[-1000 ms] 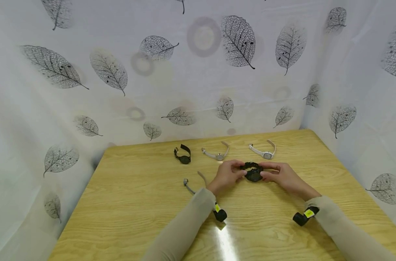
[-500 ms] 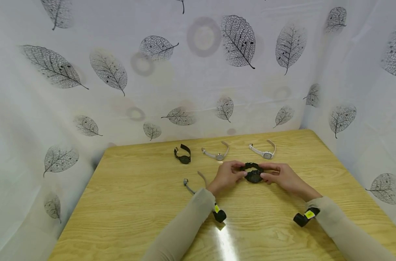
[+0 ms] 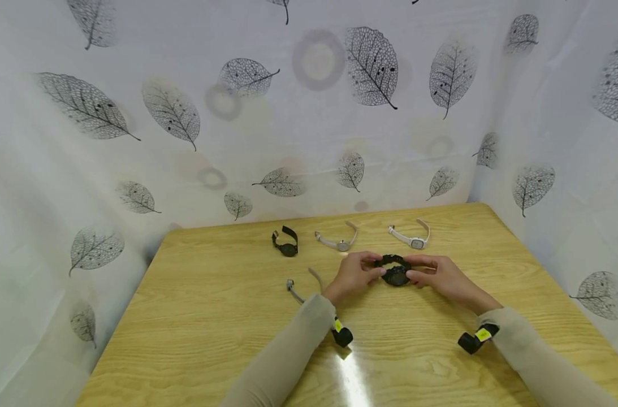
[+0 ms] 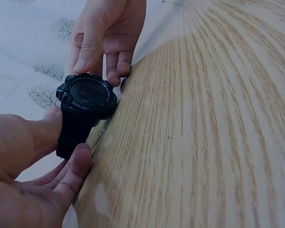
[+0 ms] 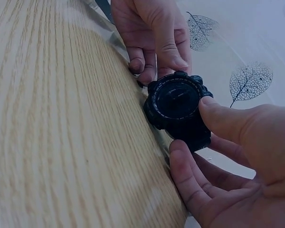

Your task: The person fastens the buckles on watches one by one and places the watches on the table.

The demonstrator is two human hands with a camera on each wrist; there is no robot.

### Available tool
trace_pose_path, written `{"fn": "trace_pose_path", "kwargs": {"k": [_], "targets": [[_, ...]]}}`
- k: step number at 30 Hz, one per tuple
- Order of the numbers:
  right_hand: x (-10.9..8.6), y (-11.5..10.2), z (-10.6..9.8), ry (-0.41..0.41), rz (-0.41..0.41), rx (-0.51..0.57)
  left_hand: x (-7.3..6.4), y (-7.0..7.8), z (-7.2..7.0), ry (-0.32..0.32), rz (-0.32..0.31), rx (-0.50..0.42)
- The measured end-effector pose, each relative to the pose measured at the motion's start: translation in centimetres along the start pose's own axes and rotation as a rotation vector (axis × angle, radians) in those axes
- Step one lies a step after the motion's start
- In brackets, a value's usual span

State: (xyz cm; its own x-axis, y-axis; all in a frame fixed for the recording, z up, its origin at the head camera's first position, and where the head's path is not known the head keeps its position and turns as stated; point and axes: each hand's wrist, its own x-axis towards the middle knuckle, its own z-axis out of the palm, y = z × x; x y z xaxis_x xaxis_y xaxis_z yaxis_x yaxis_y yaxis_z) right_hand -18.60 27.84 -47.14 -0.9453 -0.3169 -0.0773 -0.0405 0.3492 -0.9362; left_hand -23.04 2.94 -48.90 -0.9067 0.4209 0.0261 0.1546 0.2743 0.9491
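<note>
Between both hands is a black digital sports watch with a round, bulky case and a black strap. My left hand pinches it from the left side, thumb at the case edge and fingers on the strap. From the other side my right hand grips it the same way. In the left wrist view the watch face tilts up, with the left thumb beside the case. The right wrist view shows the dark dial and the right thumb pressed at its edge.
Behind the hands lie a black watch, a pale watch with a round face and a white watch. A grey watch strap lies partly hidden by the left forearm. Leaf-patterned curtains surround the wooden table.
Both hands keep their hold on the black sports watch, which has come very slightly lower in the head view. The other watches lie where they were.
</note>
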Motion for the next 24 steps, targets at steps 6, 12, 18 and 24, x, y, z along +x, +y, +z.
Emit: {"fn": "trace_pose_path", "kwargs": {"k": [6,12,18,24], "targets": [[0.1,0.0,0.0,-0.002,-0.01,0.012,-0.1,0.3,0.0,-0.008,-0.032,-0.021],[0.1,0.4,-0.2,-0.003,-0.029,0.034,0.0,0.1,0.2,0.014,-0.045,-0.032],[-0.2,1.0,-0.4,0.071,-0.061,0.035,0.0,0.1,0.3,0.071,-0.006,0.024],[-0.6,0.8,-1.1,0.171,-0.098,-0.052,0.1,1.1,0.1,0.133,0.019,0.079]]}}
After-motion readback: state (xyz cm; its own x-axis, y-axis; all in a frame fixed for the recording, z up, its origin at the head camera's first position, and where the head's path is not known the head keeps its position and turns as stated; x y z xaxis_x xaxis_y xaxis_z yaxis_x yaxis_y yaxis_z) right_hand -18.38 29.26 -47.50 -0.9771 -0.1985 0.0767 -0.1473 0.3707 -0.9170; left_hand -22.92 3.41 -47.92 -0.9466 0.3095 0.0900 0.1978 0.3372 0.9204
